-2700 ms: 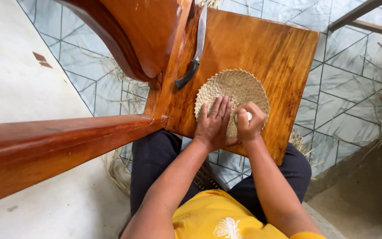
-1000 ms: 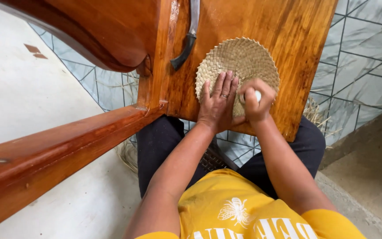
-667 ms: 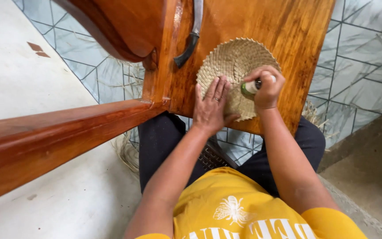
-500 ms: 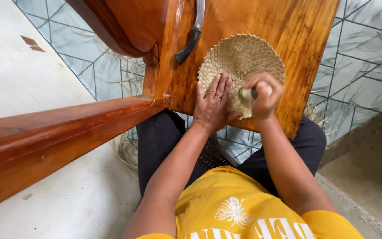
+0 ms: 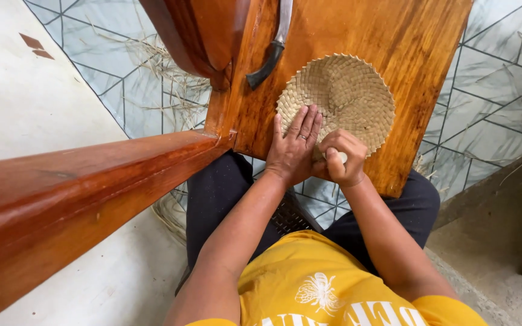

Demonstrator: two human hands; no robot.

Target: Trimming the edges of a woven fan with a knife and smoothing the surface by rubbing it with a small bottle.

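Note:
A round woven straw mat [image 5: 345, 96] lies flat on a varnished wooden board [image 5: 394, 36] in front of me. My left hand [image 5: 294, 148] presses palm-down on the mat's near left edge, fingers spread. My right hand [image 5: 342, 158] is closed in a fist around a small pale object [image 5: 341, 157] and rests at the mat's near edge, right beside the left hand. Most of that object is hidden by the fingers, so I cannot tell what it is.
A knife with a dark handle [image 5: 267, 63] lies on the board to the left of the mat. A thick wooden beam [image 5: 80, 199] runs across the left foreground. Loose straw strands [image 5: 170, 78] lie on the tiled floor [image 5: 490, 115].
My right hand lifted up over the mat with the pale object, then came back down to the near edge. The left hand stayed pressed on the mat.

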